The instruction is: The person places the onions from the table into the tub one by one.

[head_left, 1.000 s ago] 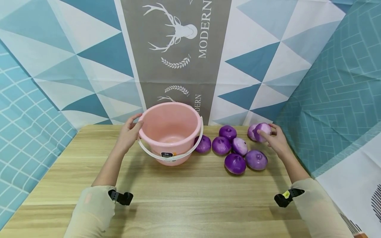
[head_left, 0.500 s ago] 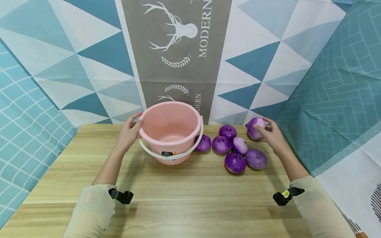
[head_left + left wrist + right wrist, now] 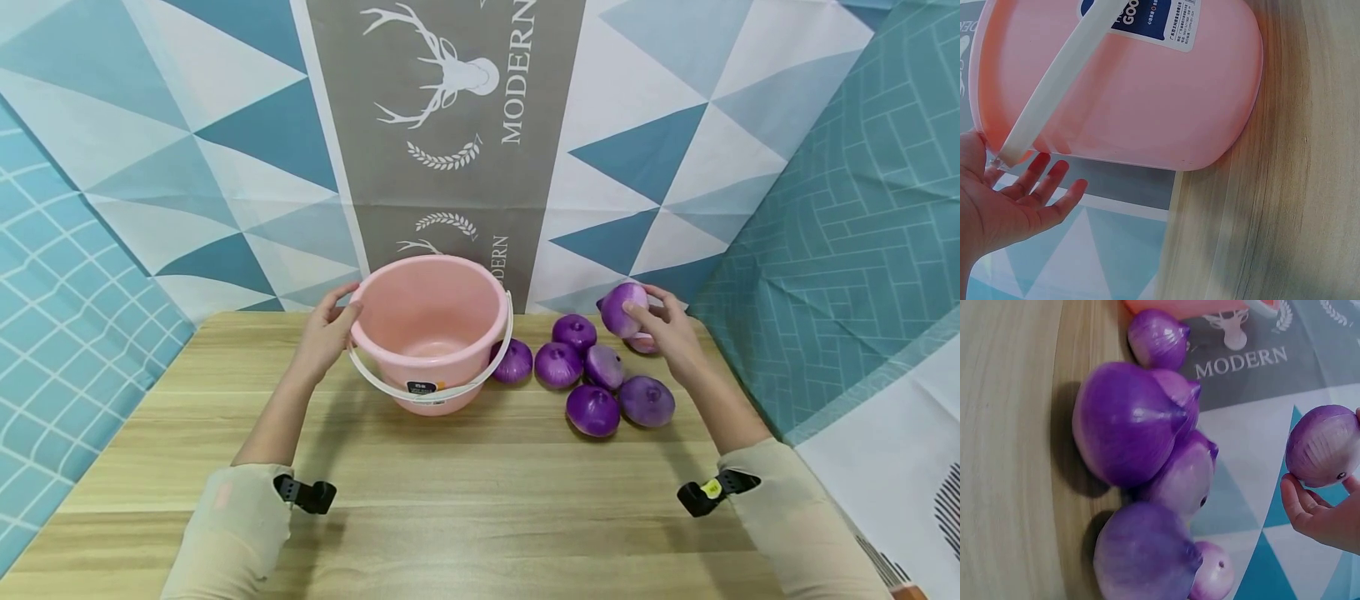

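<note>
At the left side of the pink bucket (image 3: 438, 375), my left hand (image 3: 322, 337) holds the rim, thumb over the edge. In the left wrist view the fingers (image 3: 1054, 187) of that hand are spread under the handle's end. My right hand (image 3: 670, 335) grips a purple onion (image 3: 618, 310) between thumb and fingers, lifted off the table. The held onion (image 3: 1322, 447) shows a pale, streaked side in the right wrist view. Below it another onion (image 3: 642, 342) is partly hidden by the hand.
Several purple onions (image 3: 592, 410) lie clustered right of the bucket, one onion (image 3: 513, 362) close against its side. The bucket's white handle (image 3: 435, 398) hangs down in front. A patterned cloth wall (image 3: 450, 192) rises behind the wooden table (image 3: 480, 500).
My right hand has raised the onion and carried it left, uncovering part of the onion behind it. The left hand and the bucket stay in place.
</note>
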`<action>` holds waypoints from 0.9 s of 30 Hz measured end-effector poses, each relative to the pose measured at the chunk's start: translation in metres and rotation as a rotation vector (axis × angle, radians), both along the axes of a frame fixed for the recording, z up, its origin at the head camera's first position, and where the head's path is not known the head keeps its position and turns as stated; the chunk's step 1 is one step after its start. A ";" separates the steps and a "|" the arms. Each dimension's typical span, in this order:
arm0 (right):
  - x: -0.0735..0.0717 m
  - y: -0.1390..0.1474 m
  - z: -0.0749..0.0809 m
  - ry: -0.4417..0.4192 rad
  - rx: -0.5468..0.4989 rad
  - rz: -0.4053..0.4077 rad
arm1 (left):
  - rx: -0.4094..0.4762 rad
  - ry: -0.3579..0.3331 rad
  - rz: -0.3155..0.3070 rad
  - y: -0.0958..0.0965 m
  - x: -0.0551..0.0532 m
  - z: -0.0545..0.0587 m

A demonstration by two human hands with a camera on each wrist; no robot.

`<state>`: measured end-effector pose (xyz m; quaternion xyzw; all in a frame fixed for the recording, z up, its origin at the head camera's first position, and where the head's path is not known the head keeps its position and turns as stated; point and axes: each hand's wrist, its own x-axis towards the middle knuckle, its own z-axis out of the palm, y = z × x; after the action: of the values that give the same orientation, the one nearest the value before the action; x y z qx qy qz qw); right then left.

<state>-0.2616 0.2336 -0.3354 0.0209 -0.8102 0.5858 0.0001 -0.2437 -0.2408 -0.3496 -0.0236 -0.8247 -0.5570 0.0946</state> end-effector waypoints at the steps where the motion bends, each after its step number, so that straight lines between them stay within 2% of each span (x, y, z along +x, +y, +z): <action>1: 0.001 -0.002 0.002 0.002 -0.011 0.002 | -0.002 0.002 0.003 0.000 0.000 0.000; 10: 0.007 -0.028 0.017 0.040 -0.124 0.053 | 0.005 -0.015 0.007 0.000 0.001 0.001; 18: 0.010 -0.046 0.027 0.053 -0.112 0.106 | 0.026 -0.017 -0.022 0.012 0.017 0.022; 20: 0.010 -0.051 0.028 0.059 -0.111 0.124 | 0.032 -0.014 -0.028 0.010 0.015 0.019; 25: 0.007 -0.063 0.029 0.077 -0.141 0.144 | 0.028 -0.009 -0.028 0.000 0.001 0.001; 27: 0.006 -0.069 0.030 0.085 -0.148 0.145 | 0.026 -0.010 -0.027 -0.002 -0.001 -0.001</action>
<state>-0.2555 0.1648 -0.3050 0.1042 -0.7603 0.6411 -0.0066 -0.2449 -0.2424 -0.3505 -0.0305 -0.8174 -0.5692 0.0831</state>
